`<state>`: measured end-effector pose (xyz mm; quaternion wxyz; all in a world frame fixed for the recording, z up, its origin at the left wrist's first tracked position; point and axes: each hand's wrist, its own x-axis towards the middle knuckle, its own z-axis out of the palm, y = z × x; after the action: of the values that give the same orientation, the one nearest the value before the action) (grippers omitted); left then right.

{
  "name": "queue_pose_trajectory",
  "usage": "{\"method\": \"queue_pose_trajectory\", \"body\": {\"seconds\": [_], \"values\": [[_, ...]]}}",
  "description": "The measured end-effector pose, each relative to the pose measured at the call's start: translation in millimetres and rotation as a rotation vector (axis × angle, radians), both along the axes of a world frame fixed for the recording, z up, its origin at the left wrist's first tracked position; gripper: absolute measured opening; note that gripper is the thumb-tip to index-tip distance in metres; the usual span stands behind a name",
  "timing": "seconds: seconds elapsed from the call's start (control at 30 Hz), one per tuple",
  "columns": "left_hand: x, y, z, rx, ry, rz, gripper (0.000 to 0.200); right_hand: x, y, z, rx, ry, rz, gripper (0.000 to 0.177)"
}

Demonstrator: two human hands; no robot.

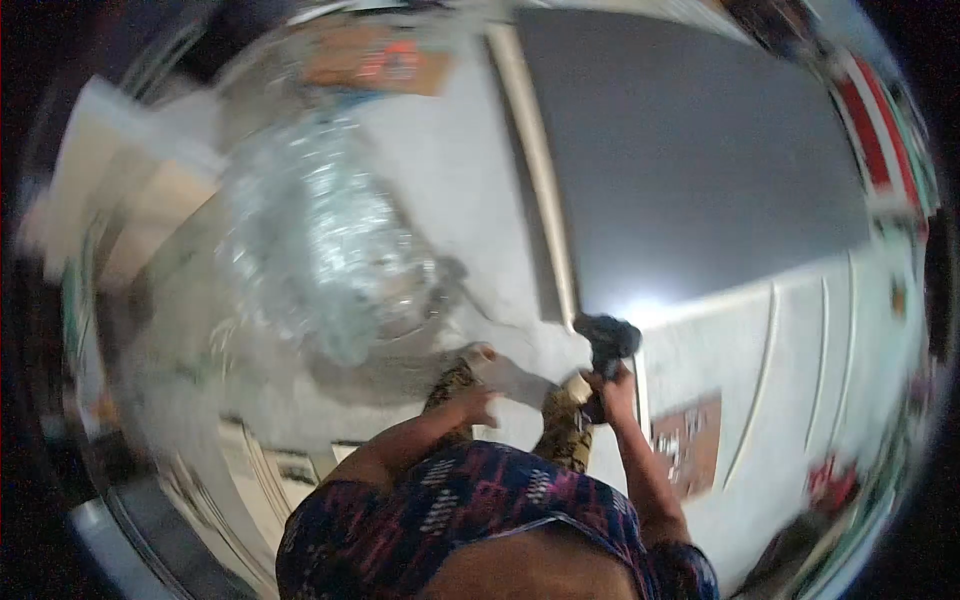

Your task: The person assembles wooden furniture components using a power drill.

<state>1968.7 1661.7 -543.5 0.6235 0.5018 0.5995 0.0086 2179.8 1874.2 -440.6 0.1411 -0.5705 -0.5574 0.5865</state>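
Observation:
My right hand (612, 388) is wrapped round the grip of a black cordless drill (608, 338). The tool overlaps the near corner of a large dark grey panel (700, 160), which has a pale edge along its left and near sides. In front of my body, over my patterned trouser leg, my left hand (476, 406) is a little blurred. Its fingers are apart and nothing shows in them.
A heap of clear plastic wrap (340, 240) lies on the pale floor (440, 170) to the left. Flattened cardboard (380, 62) is behind it. Long thin strips (765, 370) lie at the right, near a brown cardboard piece (688, 448). Pale boards (130, 190) stand at far left.

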Motion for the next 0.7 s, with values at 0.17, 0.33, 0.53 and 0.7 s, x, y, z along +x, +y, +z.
{"method": "queue_pose_trajectory", "body": {"seconds": [0.17,0.33,0.53,0.7], "values": [[-37.5,-49.8,-1.6,-0.546,0.185,-0.298,0.114,1.7,-5.0,-6.1,-0.196,0.025,-0.407,0.025],[-53.2,-69.6,-27.1,-0.677,0.287,-0.317,0.119,13.4,-6.3,-64.3,-0.132,-0.059,-0.504,0.028],[-61.3,-88.3,-33.4,-0.564,0.489,-0.339,0.109,-10.9,-5.6,-129.5,-0.181,-0.153,-0.513,0.037],[-57.3,-97.7,-28.0,-0.522,0.585,-0.349,0.103,-42.2,-1.8,-161.7,-0.086,-0.117,-0.501,0.029]]}}
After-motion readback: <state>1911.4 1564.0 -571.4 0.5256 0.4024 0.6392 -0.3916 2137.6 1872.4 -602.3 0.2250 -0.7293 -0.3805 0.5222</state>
